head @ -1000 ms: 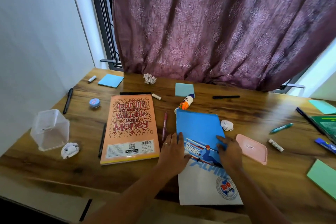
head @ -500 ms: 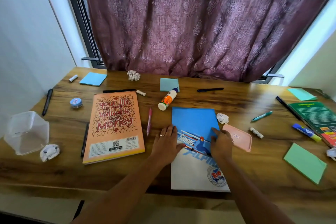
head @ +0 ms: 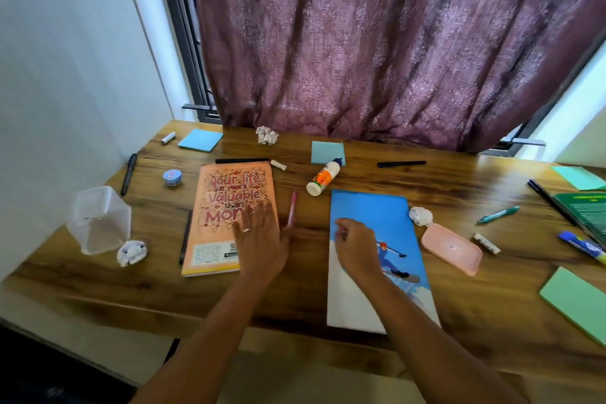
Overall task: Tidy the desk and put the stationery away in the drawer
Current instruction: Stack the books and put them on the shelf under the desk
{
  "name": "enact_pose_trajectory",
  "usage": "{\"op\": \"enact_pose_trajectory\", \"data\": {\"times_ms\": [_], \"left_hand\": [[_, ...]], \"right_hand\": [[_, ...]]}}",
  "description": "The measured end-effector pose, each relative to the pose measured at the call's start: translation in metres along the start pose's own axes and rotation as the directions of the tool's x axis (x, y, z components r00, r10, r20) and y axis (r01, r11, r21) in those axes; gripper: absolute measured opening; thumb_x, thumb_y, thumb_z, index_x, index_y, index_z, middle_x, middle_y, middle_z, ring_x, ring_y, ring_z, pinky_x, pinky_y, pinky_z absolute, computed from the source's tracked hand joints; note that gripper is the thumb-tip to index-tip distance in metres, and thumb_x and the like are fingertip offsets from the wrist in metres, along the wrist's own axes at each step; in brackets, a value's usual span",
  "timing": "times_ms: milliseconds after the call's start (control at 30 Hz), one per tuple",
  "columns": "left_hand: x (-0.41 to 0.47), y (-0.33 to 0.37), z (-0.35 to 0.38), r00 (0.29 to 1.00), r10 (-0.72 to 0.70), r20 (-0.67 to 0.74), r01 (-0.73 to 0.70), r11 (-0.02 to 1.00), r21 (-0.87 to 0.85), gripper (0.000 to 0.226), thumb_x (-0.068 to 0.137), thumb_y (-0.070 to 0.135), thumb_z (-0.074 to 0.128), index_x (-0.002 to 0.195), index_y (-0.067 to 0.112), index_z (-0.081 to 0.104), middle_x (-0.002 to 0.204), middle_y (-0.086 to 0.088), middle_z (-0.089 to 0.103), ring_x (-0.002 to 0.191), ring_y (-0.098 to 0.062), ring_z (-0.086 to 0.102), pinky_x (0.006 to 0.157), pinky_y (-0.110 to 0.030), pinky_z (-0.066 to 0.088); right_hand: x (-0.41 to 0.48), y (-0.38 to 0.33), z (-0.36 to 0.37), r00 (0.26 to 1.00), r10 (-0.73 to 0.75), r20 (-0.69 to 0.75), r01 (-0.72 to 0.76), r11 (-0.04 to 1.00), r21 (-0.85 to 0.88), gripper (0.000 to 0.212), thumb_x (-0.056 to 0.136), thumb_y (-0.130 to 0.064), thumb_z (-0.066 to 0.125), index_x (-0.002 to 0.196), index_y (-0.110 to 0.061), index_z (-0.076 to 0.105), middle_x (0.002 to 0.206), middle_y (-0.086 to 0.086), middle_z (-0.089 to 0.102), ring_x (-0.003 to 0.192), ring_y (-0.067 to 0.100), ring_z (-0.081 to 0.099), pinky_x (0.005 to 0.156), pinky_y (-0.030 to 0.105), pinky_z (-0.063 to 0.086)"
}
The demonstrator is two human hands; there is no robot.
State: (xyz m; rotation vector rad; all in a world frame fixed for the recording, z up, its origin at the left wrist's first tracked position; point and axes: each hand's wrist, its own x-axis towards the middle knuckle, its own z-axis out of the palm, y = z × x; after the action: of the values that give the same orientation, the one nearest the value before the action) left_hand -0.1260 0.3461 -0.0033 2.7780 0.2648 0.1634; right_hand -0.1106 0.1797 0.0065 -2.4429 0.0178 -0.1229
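On the wooden desk (head: 328, 298) lies a blue and white notebook (head: 370, 207) with a snowboarder picture, its near end over the front edge. My right hand (head: 355, 248) rests on its left half with fingers loosely curled, holding nothing that I can see. My left hand (head: 260, 241) is spread flat with straight fingers over the right side of an orange notebook (head: 223, 197). A pink pen (head: 292, 211) lies between the two notebooks. A glue bottle (head: 324, 176) lies on its side behind them.
A clear plastic box (head: 98, 220) and crumpled paper (head: 131, 252) sit at the left. A pink lid (head: 452, 248), erasers, pens, sticky-note pads (head: 328, 152) and a green book (head: 587, 210) are scattered about. A curtain hangs behind the desk.
My left hand has left the blue notebook and moved left onto the orange notebook. My right hand has stayed on the blue notebook. The camera has shifted.
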Motion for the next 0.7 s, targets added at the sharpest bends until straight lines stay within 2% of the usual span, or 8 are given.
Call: {"op": "enact_pose_trajectory", "data": {"times_ms": [100, 200, 267, 400, 500, 567, 600, 700], "left_hand": [[-0.006, -0.037, -0.014, 0.977, -0.207, 0.039, 0.208, 0.978, -0.011, 0.069, 0.098, 0.047, 0.032, 0.151, 0.015, 0.001, 0.16, -0.009, 0.005, 0.147, -0.03, 0.003, 0.116, -0.052, 0.007], [-0.013, -0.066, -0.016, 0.97, -0.235, 0.067, 0.238, 0.971, -0.034, 0.075, 0.096, 0.048, 0.038, 0.151, 0.017, -0.002, 0.156, -0.011, 0.018, 0.142, -0.032, 0.02, 0.113, -0.052, 0.02], [-0.019, -0.077, -0.015, 0.974, -0.197, 0.113, 0.202, 0.978, -0.042, 0.077, 0.095, 0.048, 0.04, 0.151, 0.019, -0.004, 0.154, -0.011, 0.024, 0.14, -0.032, 0.024, 0.112, -0.05, 0.025], [-0.033, -0.081, -0.01, 0.975, -0.122, 0.186, 0.119, 0.992, 0.03, 0.076, 0.095, 0.056, 0.034, 0.15, 0.028, -0.011, 0.16, -0.008, 0.008, 0.146, -0.033, 0.006, 0.117, -0.049, 0.01], [-0.033, -0.084, -0.01, 0.971, -0.093, 0.222, 0.084, 0.995, 0.048, 0.08, 0.091, 0.065, 0.031, 0.149, 0.034, -0.014, 0.16, -0.008, 0.002, 0.146, -0.035, 0.001, 0.117, -0.05, 0.009], [-0.034, -0.084, -0.013, 0.963, -0.055, 0.264, 0.042, 0.998, 0.056, 0.086, 0.086, 0.072, 0.032, 0.148, 0.037, -0.016, 0.16, -0.006, -0.003, 0.146, -0.035, -0.002, 0.116, -0.052, 0.007], [-0.035, -0.083, -0.013, 0.963, -0.028, 0.269, 0.01, 0.998, 0.068, 0.087, 0.084, 0.073, 0.034, 0.147, 0.039, -0.016, 0.16, -0.005, -0.005, 0.146, -0.034, -0.003, 0.116, -0.053, 0.007], [-0.037, -0.079, -0.016, 0.992, 0.003, 0.124, -0.012, 0.997, 0.077, 0.079, 0.089, 0.062, 0.041, 0.148, 0.042, -0.007, 0.16, -0.003, 0.004, 0.146, -0.03, 0.008, 0.115, -0.051, 0.018]], "right_hand": [[-0.014, -0.045, 0.027, 0.974, -0.102, 0.202, 0.095, 0.995, 0.045, 0.028, 0.09, -0.018, 0.055, 0.115, -0.012, 0.068, 0.115, 0.008, 0.069, 0.107, 0.022, 0.063, 0.09, 0.028, 0.047], [-0.03, -0.068, 0.051, 0.915, -0.048, 0.4, 0.057, 0.998, -0.009, 0.037, 0.093, -0.03, 0.056, 0.128, -0.018, 0.057, 0.129, 0.003, 0.061, 0.115, 0.021, 0.06, 0.088, 0.028, 0.051], [-0.037, -0.075, 0.062, 0.913, -0.005, 0.408, 0.006, 1.0, 0.0, 0.042, 0.093, -0.03, 0.057, 0.134, -0.022, 0.05, 0.137, 0.0, 0.055, 0.122, 0.02, 0.056, 0.089, 0.027, 0.052], [-0.032, -0.079, 0.071, 0.931, 0.073, 0.358, -0.1, 0.993, 0.055, 0.041, 0.09, -0.024, 0.062, 0.129, -0.017, 0.051, 0.135, 0.002, 0.057, 0.122, 0.021, 0.056, 0.086, 0.025, 0.052], [-0.022, -0.082, 0.072, 0.873, 0.226, 0.433, -0.35, 0.907, 0.232, 0.036, 0.091, -0.018, 0.06, 0.124, -0.01, 0.052, 0.128, 0.007, 0.06, 0.112, 0.022, 0.06, 0.075, 0.023, 0.053], [-0.017, -0.086, 0.072, 0.856, 0.263, 0.445, -0.42, 0.855, 0.304, 0.033, 0.092, -0.016, 0.057, 0.123, -0.007, 0.053, 0.124, 0.009, 0.062, 0.106, 0.022, 0.062, 0.067, 0.022, 0.05], [-0.015, -0.089, 0.071, 0.859, 0.269, 0.436, -0.43, 0.841, 0.329, 0.032, 0.093, -0.017, 0.056, 0.123, -0.007, 0.054, 0.122, 0.01, 0.062, 0.104, 0.022, 0.063, 0.068, 0.024, 0.051], [-0.009, -0.105, 0.061, 0.882, 0.237, 0.408, -0.399, 0.836, 0.376, 0.03, 0.094, -0.018, 0.053, 0.122, -0.008, 0.054, 0.117, 0.009, 0.062, 0.1, 0.021, 0.062, 0.076, 0.031, 0.053]]}}
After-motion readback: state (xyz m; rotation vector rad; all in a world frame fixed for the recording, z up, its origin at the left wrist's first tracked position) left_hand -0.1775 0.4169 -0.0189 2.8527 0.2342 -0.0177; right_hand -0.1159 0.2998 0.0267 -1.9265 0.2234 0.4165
